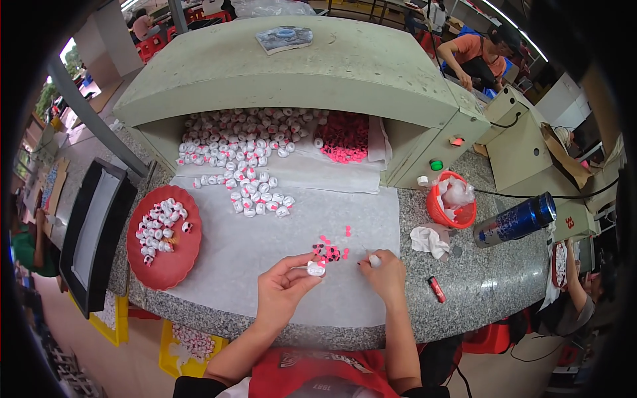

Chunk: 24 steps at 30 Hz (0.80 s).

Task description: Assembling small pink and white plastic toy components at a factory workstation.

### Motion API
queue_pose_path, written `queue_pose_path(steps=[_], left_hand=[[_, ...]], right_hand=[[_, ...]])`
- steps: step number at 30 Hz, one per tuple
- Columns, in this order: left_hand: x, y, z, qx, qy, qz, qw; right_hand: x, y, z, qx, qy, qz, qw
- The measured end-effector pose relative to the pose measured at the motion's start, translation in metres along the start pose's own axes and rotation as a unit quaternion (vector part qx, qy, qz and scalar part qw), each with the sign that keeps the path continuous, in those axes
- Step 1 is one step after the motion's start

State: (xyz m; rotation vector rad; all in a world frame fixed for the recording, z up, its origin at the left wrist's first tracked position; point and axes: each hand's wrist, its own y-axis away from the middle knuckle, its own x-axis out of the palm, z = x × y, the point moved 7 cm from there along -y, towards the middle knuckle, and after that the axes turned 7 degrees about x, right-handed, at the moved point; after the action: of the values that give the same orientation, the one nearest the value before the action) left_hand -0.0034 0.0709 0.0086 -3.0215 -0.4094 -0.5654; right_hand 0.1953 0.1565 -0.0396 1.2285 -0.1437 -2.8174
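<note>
— Granite bench (478,285) under you, white sheet (265,245) across it. Where is your piece?

— Your left hand (282,292) pinches a small white bead (316,268) between thumb and fingers; your right hand (383,272) has its fingers pressed on a thin tool, tip near the pink bits (330,252).

— The risk?

— Loosen that pinch and the bead likely rolls off; a nudge would scatter the pink bits.

1. Head view: one wide fisheye camera worn on the person's head, looking steeply down and forward.
2. Near: grey speckled stone counter (478,285) close below, forearms entering from the lower edge.
3. Far: pale green box-shaped machine housing (318,73); straight edges bend toward the rim.
</note>
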Motion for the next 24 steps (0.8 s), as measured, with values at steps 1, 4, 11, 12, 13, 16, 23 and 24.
queue_pose_path(steps=[1, 4, 11, 12, 13, 16, 23, 24], left_hand=[[0.0, 0.001, 0.0, 0.0, -0.001, 0.0, 1.0], [-0.002, 0.001, -0.001, 0.0, 0.004, -0.004, 1.0], [0.006, 0.001, -0.006, 0.043, -0.015, 0.014, 0.999], [0.006, 0.003, -0.008, 0.052, -0.02, 0.019, 0.998], [0.003, 0.004, -0.008, 0.054, -0.023, 0.013, 0.998], [0.01, 0.003, -0.01, 0.103, -0.002, 0.035, 0.994], [0.01, 0.006, -0.023, 0.134, -0.053, 0.033, 0.989], [0.01, 0.006, -0.025, 0.136, -0.054, 0.037, 0.989]], right_hand=[[-0.004, 0.003, 0.009, -0.064, 0.135, -0.054, 0.987], [0.002, 0.001, 0.011, -0.028, 0.142, -0.008, 0.989], [-0.014, 0.02, 0.045, -0.038, -0.16, 0.084, 0.983], [-0.02, 0.031, 0.062, 0.0, -0.243, 0.124, 0.962], [-0.017, 0.04, 0.075, 0.036, -0.324, 0.165, 0.931], [-0.021, 0.053, 0.107, -0.036, -0.368, 0.162, 0.915], [-0.009, 0.055, 0.096, 0.003, -0.398, 0.128, 0.908], [-0.009, 0.056, 0.096, -0.013, -0.399, 0.112, 0.91]])
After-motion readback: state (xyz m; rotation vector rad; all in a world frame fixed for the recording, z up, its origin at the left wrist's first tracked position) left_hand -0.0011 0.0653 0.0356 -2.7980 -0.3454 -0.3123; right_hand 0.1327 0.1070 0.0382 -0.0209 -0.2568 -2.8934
